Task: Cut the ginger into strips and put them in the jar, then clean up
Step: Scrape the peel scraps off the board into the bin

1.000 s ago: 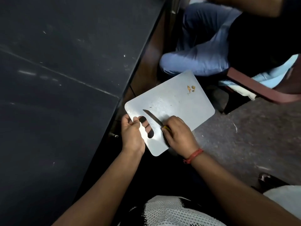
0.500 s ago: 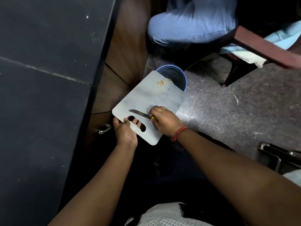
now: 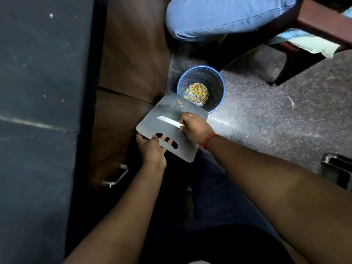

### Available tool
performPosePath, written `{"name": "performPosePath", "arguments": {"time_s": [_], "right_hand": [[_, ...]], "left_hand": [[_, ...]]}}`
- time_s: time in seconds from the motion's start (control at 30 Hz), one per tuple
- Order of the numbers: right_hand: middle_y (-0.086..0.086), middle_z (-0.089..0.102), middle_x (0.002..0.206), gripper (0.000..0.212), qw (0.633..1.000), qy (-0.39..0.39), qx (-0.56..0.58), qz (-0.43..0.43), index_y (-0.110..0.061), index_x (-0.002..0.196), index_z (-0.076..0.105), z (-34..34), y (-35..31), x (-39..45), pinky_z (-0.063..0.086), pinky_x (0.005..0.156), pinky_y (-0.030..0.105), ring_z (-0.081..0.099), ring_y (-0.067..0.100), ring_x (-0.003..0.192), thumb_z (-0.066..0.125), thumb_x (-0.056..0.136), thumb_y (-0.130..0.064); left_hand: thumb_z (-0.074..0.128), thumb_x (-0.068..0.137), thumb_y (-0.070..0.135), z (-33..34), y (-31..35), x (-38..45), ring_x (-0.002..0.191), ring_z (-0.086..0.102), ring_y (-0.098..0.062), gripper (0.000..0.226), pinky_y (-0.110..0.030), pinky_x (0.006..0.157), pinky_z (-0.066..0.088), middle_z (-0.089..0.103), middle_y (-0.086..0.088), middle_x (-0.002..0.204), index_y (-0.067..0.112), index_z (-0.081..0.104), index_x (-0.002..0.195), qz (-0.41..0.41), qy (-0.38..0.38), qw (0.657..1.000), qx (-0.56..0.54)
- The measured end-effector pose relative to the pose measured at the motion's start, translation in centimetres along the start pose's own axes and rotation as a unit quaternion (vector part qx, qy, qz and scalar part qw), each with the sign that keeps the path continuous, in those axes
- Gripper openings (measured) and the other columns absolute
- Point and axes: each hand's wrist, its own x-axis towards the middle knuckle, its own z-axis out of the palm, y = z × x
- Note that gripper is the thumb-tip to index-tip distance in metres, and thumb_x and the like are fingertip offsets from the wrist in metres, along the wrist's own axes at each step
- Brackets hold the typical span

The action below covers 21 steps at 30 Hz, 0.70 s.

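Note:
My left hand (image 3: 151,150) grips the grey cutting board (image 3: 167,128) by its handle slot, fingers through the hole. The board tilts over the floor with its far corner above a blue bin (image 3: 219,80). A few ginger scraps (image 3: 180,102) cling near that far corner. My right hand (image 3: 194,128) holds a small knife (image 3: 168,121) with a yellow handle, its blade lying flat on the board and pointing left. Yellow ginger peelings (image 3: 197,92) lie at the bottom of the bin.
A dark counter (image 3: 42,92) runs down the left, with brown cabinet fronts (image 3: 131,54) and a metal handle (image 3: 116,176) below it. A seated person's blue-trousered leg (image 3: 219,18) and a chair (image 3: 323,25) are beyond the bin. The floor (image 3: 276,115) is speckled grey.
Both hands have carried the board and knife down and away from the counter until its far corner hangs over the blue bin. The scraps have slid toward that corner.

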Motion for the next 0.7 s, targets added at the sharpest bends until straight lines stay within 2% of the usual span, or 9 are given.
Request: {"name": "performPosePath", "arguments": {"time_s": [0.13,0.27,0.37,0.47,0.6,0.7], "right_hand": [[0.006,0.063,0.096,0.014,0.995,0.011,0.039,0.096,-0.016,0.09,0.056,0.3,2.4,2.7,0.038,0.075,0.029,0.059,0.028,0.094,0.058,0.079,-0.008],[0.007,0.064,0.092,0.017,0.972,0.056,0.07,0.217,-0.02,0.085,0.057,-0.6,4.6,5.0,0.044,0.075,0.029,0.06,0.026,0.09,0.054,0.079,-0.005],[0.016,0.066,0.103,0.02,0.968,0.062,0.028,0.243,-0.012,0.093,0.061,-1.7,6.3,6.9,0.046,0.082,0.029,0.061,0.031,0.098,0.053,0.078,-0.002],[0.022,0.064,0.113,0.027,0.962,0.055,-0.007,0.267,-0.006,0.106,0.06,-2.8,7.8,8.3,0.047,0.091,0.035,0.06,0.036,0.108,0.053,0.08,-0.003],[0.023,0.061,0.118,0.036,0.949,0.095,-0.003,0.302,-0.003,0.118,0.055,-3.9,8.5,8.5,0.047,0.093,0.038,0.058,0.038,0.113,0.058,0.091,-0.027],[0.019,0.062,0.118,0.032,0.943,0.103,0.0,0.315,-0.006,0.116,0.059,-4.9,8.8,7.3,0.049,0.09,0.036,0.06,0.036,0.11,0.057,0.086,-0.016]], "left_hand": [[0.035,0.104,-0.008,1.3,0.6,0.6,0.1,0.071,-0.028,0.041,-0.049,0.079,0.063,0.063,-0.01,0.123,0.017,0.046,0.134,0.003,-0.009,0.999,0.031],[0.038,0.104,-0.008,2.1,1.3,-0.2,0.097,0.072,-0.025,0.037,-0.043,0.07,0.064,0.063,-0.007,0.118,0.021,0.049,0.124,0.014,-0.024,0.999,0.045],[0.039,0.104,-0.007,2.6,1.8,-1.1,0.1,0.071,-0.028,0.037,-0.046,0.075,0.064,0.063,-0.006,0.117,0.021,0.05,0.125,0.019,-0.035,0.998,0.053],[0.039,0.104,-0.007,2.9,2.1,-1.7,0.099,0.071,-0.027,0.036,-0.047,0.077,0.064,0.063,-0.006,0.115,0.023,0.051,0.121,0.014,-0.046,0.997,0.054],[0.039,0.103,-0.008,3.2,2.3,-2.2,0.091,0.072,-0.024,0.035,-0.05,0.08,0.063,0.064,-0.005,0.113,0.019,0.05,0.123,0.025,-0.056,0.996,0.07],[0.038,0.102,-0.01,3.2,2.6,-2.7,0.077,0.066,-0.023,0.035,-0.044,0.07,0.062,0.066,-0.006,0.104,0.015,0.049,0.124,0.039,-0.06,0.994,0.078]]}}
